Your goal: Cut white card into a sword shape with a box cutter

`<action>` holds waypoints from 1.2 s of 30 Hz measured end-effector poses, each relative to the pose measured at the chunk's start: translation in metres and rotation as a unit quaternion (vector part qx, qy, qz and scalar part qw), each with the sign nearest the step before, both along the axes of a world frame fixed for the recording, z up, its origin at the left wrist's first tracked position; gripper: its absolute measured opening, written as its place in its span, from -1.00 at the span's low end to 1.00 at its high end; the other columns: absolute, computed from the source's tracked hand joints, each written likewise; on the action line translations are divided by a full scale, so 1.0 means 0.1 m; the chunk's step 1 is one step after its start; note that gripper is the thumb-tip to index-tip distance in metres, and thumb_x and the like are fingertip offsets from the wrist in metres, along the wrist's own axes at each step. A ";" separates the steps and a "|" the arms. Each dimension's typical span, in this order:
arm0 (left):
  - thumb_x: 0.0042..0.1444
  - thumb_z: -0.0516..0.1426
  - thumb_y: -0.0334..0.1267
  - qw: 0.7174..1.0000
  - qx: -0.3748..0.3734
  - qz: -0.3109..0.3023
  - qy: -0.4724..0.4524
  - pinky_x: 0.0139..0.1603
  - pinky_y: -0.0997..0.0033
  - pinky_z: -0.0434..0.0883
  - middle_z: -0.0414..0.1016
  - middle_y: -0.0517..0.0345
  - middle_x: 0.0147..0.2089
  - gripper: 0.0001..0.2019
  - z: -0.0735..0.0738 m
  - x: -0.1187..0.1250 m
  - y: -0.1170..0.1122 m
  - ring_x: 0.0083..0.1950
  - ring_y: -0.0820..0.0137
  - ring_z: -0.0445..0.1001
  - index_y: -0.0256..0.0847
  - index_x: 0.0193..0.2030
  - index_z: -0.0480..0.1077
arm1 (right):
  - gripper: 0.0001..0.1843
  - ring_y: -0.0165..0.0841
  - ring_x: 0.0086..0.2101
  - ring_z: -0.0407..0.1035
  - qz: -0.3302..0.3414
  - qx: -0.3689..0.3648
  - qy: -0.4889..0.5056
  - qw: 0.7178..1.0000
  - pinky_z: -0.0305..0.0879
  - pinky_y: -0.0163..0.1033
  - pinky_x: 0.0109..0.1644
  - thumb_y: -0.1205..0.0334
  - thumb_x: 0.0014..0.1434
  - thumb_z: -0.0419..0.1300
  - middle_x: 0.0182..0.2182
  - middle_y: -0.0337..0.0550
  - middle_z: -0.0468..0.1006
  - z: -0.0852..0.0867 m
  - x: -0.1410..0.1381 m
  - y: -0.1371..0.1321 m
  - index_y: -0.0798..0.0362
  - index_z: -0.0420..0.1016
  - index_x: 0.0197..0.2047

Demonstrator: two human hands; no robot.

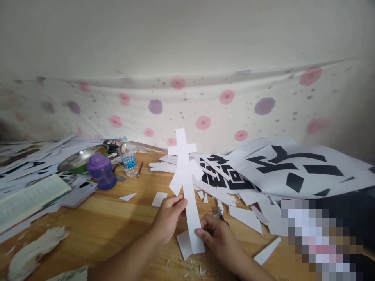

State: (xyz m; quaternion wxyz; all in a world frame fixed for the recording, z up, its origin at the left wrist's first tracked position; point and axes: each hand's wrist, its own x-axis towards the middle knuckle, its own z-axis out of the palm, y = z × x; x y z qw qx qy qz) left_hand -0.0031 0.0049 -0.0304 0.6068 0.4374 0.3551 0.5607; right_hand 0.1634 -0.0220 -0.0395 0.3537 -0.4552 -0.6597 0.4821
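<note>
A white paper cutout point(187, 171), shaped like a long stroke with a short crossbar near its top, stands tilted up above the wooden table. My left hand point(170, 214) pinches its left edge about midway down. Lower on the right edge, my right hand point(215, 236) grips it between thumb and fingers. Behind my right hand a dark-handled tool point(223, 218) is partly hidden, so its kind is unclear. White paper offcuts point(246, 218) lie around both hands, and another white piece point(184, 245) rests under the cutout's lower end.
Large sheets with black printed characters point(293, 168) spread across the right. On the left are a purple cup point(101, 171), a water bottle point(129, 158), a metal pan lid point(77, 158), an open book point(32, 203) and crumpled paper point(38, 249). A flowered cloth point(202, 105) hangs behind.
</note>
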 end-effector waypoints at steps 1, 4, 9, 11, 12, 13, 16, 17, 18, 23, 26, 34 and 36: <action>-0.04 0.32 0.00 1.000 -0.001 -0.001 -0.001 -0.27 0.43 0.35 0.47 0.20 -0.44 -0.70 0.00 0.00 0.00 -0.36 0.42 0.38 -0.23 -0.37 0.53 | -0.71 -0.38 -0.49 0.22 0.003 -0.001 -0.001 1.000 0.18 -0.27 -0.36 0.02 0.06 0.20 -0.55 -0.27 0.35 0.00 0.00 0.00 0.03 0.28 -0.49; -0.05 0.33 0.00 1.000 -0.006 -0.008 -0.002 -0.28 0.42 0.35 0.48 0.19 -0.44 -0.69 -0.03 -0.01 0.01 -0.38 0.43 0.38 -0.23 -0.39 0.52 | -0.67 -0.39 -0.48 0.20 0.007 -0.002 0.002 1.000 0.17 -0.26 -0.35 -0.02 0.04 0.22 -0.54 -0.26 0.36 0.02 0.00 0.00 0.04 0.29 -0.49; -0.02 0.30 0.03 0.999 0.009 -0.039 0.020 -0.25 0.43 0.34 0.50 0.20 -0.44 -0.69 -0.04 -0.01 -0.03 -0.36 0.42 0.40 -0.21 -0.41 0.54 | -0.62 -0.39 -0.48 0.17 0.041 -0.008 0.014 0.999 0.14 -0.28 -0.37 -0.11 0.08 0.19 -0.53 -0.26 0.33 0.03 0.00 0.00 0.05 0.32 -0.45; -0.08 0.34 0.02 0.996 0.024 -0.068 0.043 -0.21 0.38 0.36 0.52 0.15 -0.43 -0.68 0.01 -0.07 -0.01 -0.33 0.36 0.44 -0.23 -0.43 0.55 | -0.63 -0.38 -0.46 0.17 0.060 0.005 0.003 0.998 0.13 -0.27 -0.36 -0.11 0.13 0.15 -0.51 -0.24 0.33 0.02 0.00 -0.02 0.06 0.35 -0.42; -0.16 0.38 0.02 0.994 0.033 -0.085 0.058 -0.18 0.34 0.37 0.54 0.11 -0.42 -0.66 0.05 -0.13 0.01 -0.30 0.31 0.47 -0.25 -0.44 0.56 | -0.63 -0.38 -0.45 0.17 0.067 0.011 -0.003 0.998 0.13 -0.27 -0.35 -0.09 0.14 0.14 -0.51 -0.24 0.33 0.02 0.00 -0.02 0.07 0.36 -0.42; -0.29 0.43 0.00 0.992 0.043 -0.101 0.070 -0.18 0.29 0.39 0.55 0.06 -0.40 -0.61 0.11 -0.20 0.04 -0.28 0.24 0.50 -0.28 -0.44 0.56 | -0.63 -0.37 -0.44 0.17 0.070 0.015 -0.008 0.997 0.13 -0.27 -0.35 -0.09 0.15 0.13 -0.50 -0.23 0.32 0.01 0.01 -0.03 0.07 0.36 -0.42; -0.37 0.39 0.22 0.991 0.083 -0.063 0.078 -0.14 0.25 0.41 0.59 -0.05 -0.25 -0.37 0.35 -0.47 0.20 -0.20 0.19 0.52 -0.28 -0.26 0.56 | -0.64 -0.37 -0.44 0.16 0.072 0.015 -0.007 0.997 0.11 -0.27 -0.36 -0.07 0.15 0.13 -0.50 -0.23 0.31 0.00 0.02 -0.03 0.07 0.35 -0.44; -0.22 0.29 0.30 0.993 0.094 -0.027 0.072 -0.10 0.24 0.41 0.58 -0.05 -0.16 -0.33 0.46 -0.55 0.25 -0.16 0.22 0.52 -0.24 -0.12 0.53 | -0.64 -0.37 -0.44 0.16 0.071 0.014 -0.008 0.997 0.11 -0.27 -0.36 -0.07 0.14 0.14 -0.51 -0.24 0.31 0.00 0.03 -0.03 0.06 0.35 -0.45; -0.12 0.23 0.31 0.992 0.107 0.010 0.068 -0.07 0.24 0.40 0.57 -0.04 -0.10 -0.33 0.58 -0.61 0.29 -0.14 0.27 0.52 -0.20 -0.04 0.49 | -0.65 -0.37 -0.45 0.16 0.070 0.014 -0.011 0.997 0.11 -0.27 -0.37 -0.06 0.14 0.14 -0.51 -0.24 0.31 -0.01 0.03 -0.02 0.06 0.35 -0.45; -0.15 0.37 0.00 0.976 0.154 0.104 0.113 -0.05 0.25 0.39 0.58 -0.02 -0.17 -0.45 1.14 -0.60 0.41 -0.18 0.31 0.53 -0.28 -0.06 0.48 | -0.67 -0.39 -0.45 0.12 0.074 0.031 -0.037 0.996 0.08 -0.27 -0.36 -0.04 0.12 0.15 -0.52 -0.27 0.25 0.00 0.04 -0.02 0.05 0.31 -0.47; -0.23 0.38 -0.12 0.962 0.179 0.151 0.138 -0.15 0.33 0.39 0.58 0.08 -0.31 -0.61 1.33 -0.43 0.46 -0.25 0.34 0.51 -0.29 -0.26 0.51 | -0.68 -0.40 -0.46 0.09 0.080 0.052 -0.061 0.994 0.06 -0.27 -0.37 0.01 0.13 0.15 -0.54 -0.29 0.21 0.01 0.04 -0.03 0.04 0.26 -0.50; -0.13 0.25 -0.19 0.909 0.209 0.323 0.163 -0.43 0.44 0.28 0.41 0.27 -0.61 -0.81 1.53 -0.49 0.54 -0.54 0.47 0.33 -0.22 -0.60 0.38 | -0.69 -0.41 -0.46 0.11 0.092 0.069 -0.055 0.992 0.06 -0.29 -0.38 0.02 0.13 0.14 -0.53 -0.29 0.22 0.00 0.07 -0.04 0.06 0.28 -0.48; -0.07 0.21 -0.18 0.887 0.207 0.386 0.145 -0.41 0.46 0.29 0.37 0.30 -0.63 -0.81 1.58 -0.67 0.55 -0.54 0.48 0.31 -0.19 -0.56 0.35 | -0.68 -0.42 -0.47 0.10 0.087 0.069 -0.038 0.993 0.05 -0.29 -0.38 0.01 0.12 0.15 -0.54 -0.30 0.20 0.00 0.08 -0.04 0.07 0.27 -0.49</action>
